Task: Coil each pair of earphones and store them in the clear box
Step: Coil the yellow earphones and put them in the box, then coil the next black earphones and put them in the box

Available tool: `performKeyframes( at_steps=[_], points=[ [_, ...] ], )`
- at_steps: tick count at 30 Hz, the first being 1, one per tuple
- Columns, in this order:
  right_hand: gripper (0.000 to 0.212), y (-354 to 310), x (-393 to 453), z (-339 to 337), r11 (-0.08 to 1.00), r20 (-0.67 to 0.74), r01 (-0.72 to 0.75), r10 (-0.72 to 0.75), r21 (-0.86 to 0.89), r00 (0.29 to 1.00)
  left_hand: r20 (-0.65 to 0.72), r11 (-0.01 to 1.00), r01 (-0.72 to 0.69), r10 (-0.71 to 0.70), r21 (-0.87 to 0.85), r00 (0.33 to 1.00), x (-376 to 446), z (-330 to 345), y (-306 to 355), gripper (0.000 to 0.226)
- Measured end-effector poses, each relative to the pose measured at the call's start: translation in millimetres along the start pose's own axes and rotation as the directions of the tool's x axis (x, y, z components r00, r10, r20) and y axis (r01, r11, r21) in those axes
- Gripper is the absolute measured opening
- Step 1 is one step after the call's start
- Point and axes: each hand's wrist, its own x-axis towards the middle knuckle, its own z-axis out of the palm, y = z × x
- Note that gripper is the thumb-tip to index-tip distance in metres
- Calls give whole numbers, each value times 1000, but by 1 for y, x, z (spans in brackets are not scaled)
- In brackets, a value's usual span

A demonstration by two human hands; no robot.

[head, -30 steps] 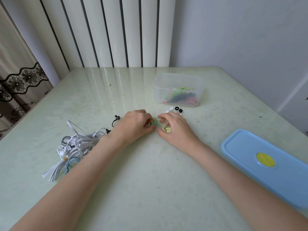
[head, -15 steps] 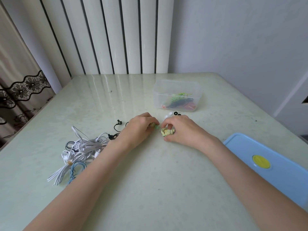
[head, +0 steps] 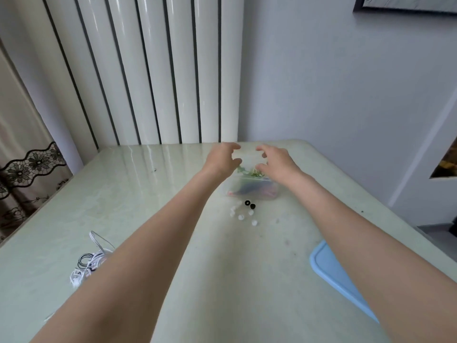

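Note:
The clear box [head: 271,194] stands at the far middle of the table, with dark blue, red and green coiled earphones [head: 250,188] inside. A green-yellow coil [head: 249,172] shows at the box's top, between my hands. My left hand [head: 222,158] and my right hand [head: 275,160] hover over the box with fingers spread and loosely curved, holding nothing. A tangle of white and black earphones [head: 89,264] lies on the table at the left, partly hidden by my left forearm.
Several loose white ear tips [head: 241,217] and two black ones [head: 250,204] lie just in front of the box. The blue lid [head: 332,271] rests at the right table edge under my right forearm. A ribbed white panel and a grey wall stand behind the table.
Both hands went from the table's middle forward to above the clear box and let go of the green-yellow coil. The view has tilted up.

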Motion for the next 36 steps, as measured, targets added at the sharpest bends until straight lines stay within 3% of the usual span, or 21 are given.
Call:
performKeyframes(
  at_steps=[2, 4, 9, 14, 17, 20, 22, 24, 26, 28, 29, 32, 34, 36],
  points=[
    [33, 7, 3, 3, 1000, 9, 2, -2, -31, 1000, -2, 998, 20, -20, 55, 1000, -3, 0, -6, 36],
    [30, 7, -1, 2, 999, -68, 46, -47, -10, 997, -18, 998, 16, -15, 58, 1000, -11, -4, -11, 35],
    [31, -17, -38, 4, 972, -146, 177, -155, 155, 977, 33, 990, -35, 31, 140, 999, -54, -16, -24, 32],
    [29, -45, -76, 37, 947, 94, 200, -229, 250, 969, 197, 872, 98, -216, 480, 956, -100, -32, -52, 37],
    [28, -57, -89, 61, 930, 172, 216, -275, 297, 946, 255, 814, 161, -353, 558, 900, -129, -35, -68, 51],
    [25, -64, -96, 71, 927, 210, 229, -298, 296, 931, 205, 916, 126, -217, 380, 954, -138, -38, -67, 48],
    [19, -65, -97, 72, 901, 180, 160, -249, 404, 952, 100, 985, 175, -175, 12, 979, -138, -46, -54, 35],
    [15, -65, -100, 64, 717, 205, -29, -159, 696, 966, 97, 870, 240, -219, -432, 971, -136, -55, -38, 26],
    [17, -61, -103, 53, 406, 287, -209, -143, 890, 947, 169, 702, 277, -221, -656, 961, -137, -60, -25, 20],
    [24, -54, -106, 44, 198, 386, -353, -171, 915, 906, 228, 575, 311, -213, -757, 950, -137, -59, -20, 17],
    [29, -50, -108, 42, 164, 437, -411, -187, 897, 880, 244, 511, 328, -226, -795, 943, -136, -57, -20, 17],
    [31, -40, -117, 40, 259, 545, -491, -212, 832, 811, 242, 412, 347, -286, -843, 927, -136, -49, -20, 14],
    [19, -36, -123, 37, 292, 548, -482, -222, 826, 806, 234, 429, 360, -319, -829, 918, -137, -43, -21, 13],
    [11, -32, -124, 34, 249, 518, -467, -206, 848, 830, 232, 465, 378, -340, -800, 911, -138, -37, -22, 14]
  ],
)
